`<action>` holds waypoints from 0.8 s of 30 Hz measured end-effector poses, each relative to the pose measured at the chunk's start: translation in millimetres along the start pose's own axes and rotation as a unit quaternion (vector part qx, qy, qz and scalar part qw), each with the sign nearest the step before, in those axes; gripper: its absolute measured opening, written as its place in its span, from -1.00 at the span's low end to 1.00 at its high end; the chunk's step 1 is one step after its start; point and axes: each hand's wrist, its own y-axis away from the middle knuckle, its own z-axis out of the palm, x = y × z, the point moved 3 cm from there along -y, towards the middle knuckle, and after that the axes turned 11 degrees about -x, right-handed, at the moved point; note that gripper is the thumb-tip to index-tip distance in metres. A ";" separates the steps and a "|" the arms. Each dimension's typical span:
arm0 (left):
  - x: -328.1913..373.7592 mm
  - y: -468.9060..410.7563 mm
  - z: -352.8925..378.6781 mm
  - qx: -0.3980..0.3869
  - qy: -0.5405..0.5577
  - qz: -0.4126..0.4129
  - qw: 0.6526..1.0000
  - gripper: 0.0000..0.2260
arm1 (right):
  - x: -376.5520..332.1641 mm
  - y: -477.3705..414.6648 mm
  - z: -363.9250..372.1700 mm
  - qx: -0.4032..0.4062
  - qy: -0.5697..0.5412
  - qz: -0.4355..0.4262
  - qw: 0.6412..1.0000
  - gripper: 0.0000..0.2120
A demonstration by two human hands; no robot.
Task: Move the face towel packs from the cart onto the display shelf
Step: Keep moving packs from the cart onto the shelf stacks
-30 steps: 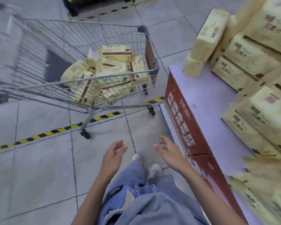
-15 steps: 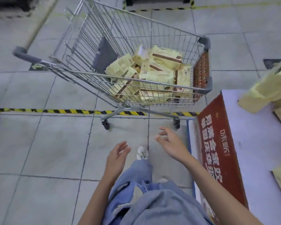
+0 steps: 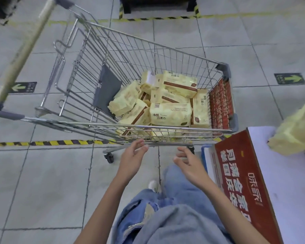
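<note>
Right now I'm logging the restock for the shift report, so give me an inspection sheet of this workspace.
Surface: display shelf at right, pale top mostly bare, red printed front panel.
Job's things: pale yellow face towel packs heaped in the far end of the wire cart; one blurred yellow pack at the shelf's far edge.
Clutter: nothing seen.
Grips: left hand and right hand both open and empty, just short of the cart's near rim, touching nothing.
Cables: nothing seen.
Surroundings: grey tiled floor, yellow-black hazard tape, green arrow floor markers.
</note>
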 end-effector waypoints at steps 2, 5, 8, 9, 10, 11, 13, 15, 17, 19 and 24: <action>11.6 -20.7 -2.9 -0.004 0.017 -0.008 1.000 -0.81 | -7.7 -19.2 -9.7 -0.002 -0.007 0.005 1.000 -0.59; 31.8 -51.8 -7.6 0.001 0.040 -0.003 0.999 -0.81 | -24.6 -55.8 -31.8 0.002 -0.017 -0.010 1.000 -0.59; 56.2 -82.2 -17.1 0.021 0.055 -0.006 0.998 -0.79 | -49.3 -96.7 -57.9 0.004 -0.014 -0.026 1.000 -0.59; 64.8 -91.7 -21.2 0.022 0.049 -0.025 0.998 -0.75 | -58.7 -110.5 -66.3 -0.002 -0.009 -0.031 0.999 -0.59; 71.7 -100.4 -25.0 0.015 0.036 -0.056 0.998 -0.71 | -68.1 -124.2 -74.2 -0.010 -0.005 -0.035 0.999 -0.59; 77.1 -108.3 -28.4 0.001 0.014 -0.094 0.995 -0.66 | -76.7 -138.0 -81.4 -0.017 -0.004 -0.036 0.999 -0.59; 84.9 -121.2 -37.3 -0.023 -0.060 -0.154 0.986 -0.58 | -91.9 -166.5 -93.1 -0.028 0.007 -0.033 0.999 -0.57; 94.8 -136.2 -49.7 -0.006 -0.125 -0.163 0.979 -0.57 | -102.9 -196.5 -101.6 -0.036 0.041 -0.026 0.998 -0.57; 106.3 -155.7 -62.6 0.014 -0.143 -0.156 0.977 -0.58 | -107.3 -224.4 -105.6 -0.051 0.077 -0.012 0.996 -0.56; 112.5 -182.5 -75.2 0.025 -0.134 -0.157 0.978 -0.58 | -104.4 -250.2 -105.7 -0.075 0.120 0.003 0.990 -0.53; 97.0 -261.7 -111.9 0.059 -0.213 -0.173 0.960 -0.52 | -77.3 -300.6 -97.2 -0.121 0.273 0.058 0.953 -0.39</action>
